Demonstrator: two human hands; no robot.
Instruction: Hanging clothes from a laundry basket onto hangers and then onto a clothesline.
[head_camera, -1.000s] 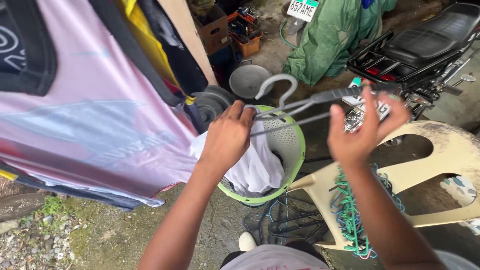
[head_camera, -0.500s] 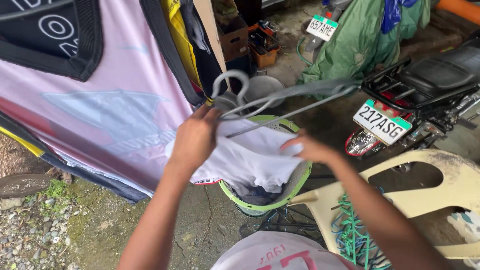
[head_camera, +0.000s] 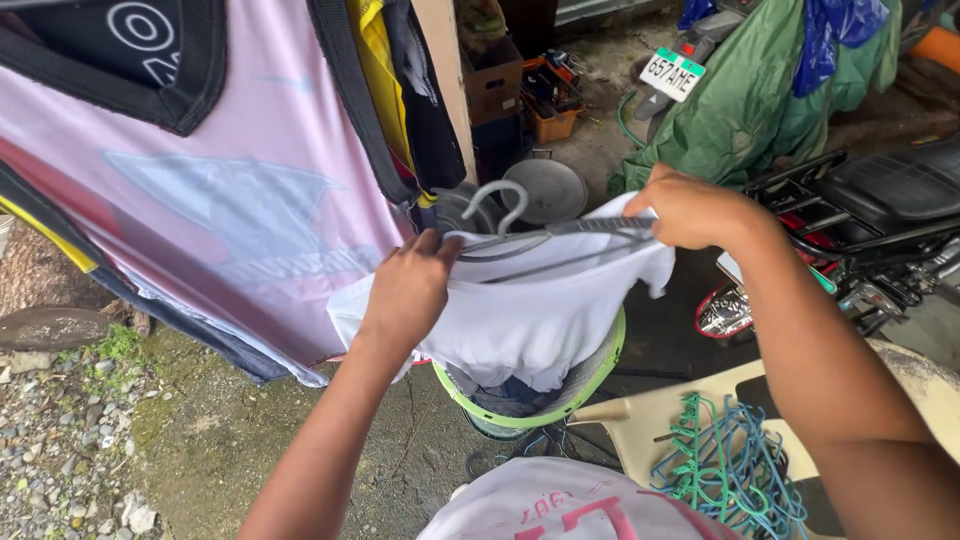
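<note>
Left hand: the left hand (head_camera: 408, 290) is pinched shut on the collar edge of the white shirt (head_camera: 530, 310), right beside the neck of the grey hanger (head_camera: 520, 232). Holding there steadies both cloth and wire at one spot.

Right hand: the right hand (head_camera: 697, 210) is clenched over the far arm of the hanger with the shirt's shoulder bunched under its fingers, so the fabric is stretched out along the wire.

Shirt: it hangs in the air between the two hands, draped down over the green laundry basket (head_camera: 590, 385), whose rim peeks out below the hem. Darker clothes show inside the basket.

Hanger: the hook stands up and clear of the cloth, between the hands, with the bar running roughly level toward the right hand. How far the arms sit inside the shirt I cannot tell.

Hung clothes: a pink jersey (head_camera: 230, 200) with dark trim fills the left, already up, with yellow and dark garments next to it.

Spare hangers: a tangle of green and blue hangers (head_camera: 725, 470) lies on a cream plastic chair (head_camera: 650, 420), close by the right arm.

Background: a motorcycle (head_camera: 880, 210) is parked at the right, and a green cover (head_camera: 760, 90) is draped over another one behind.
</note>
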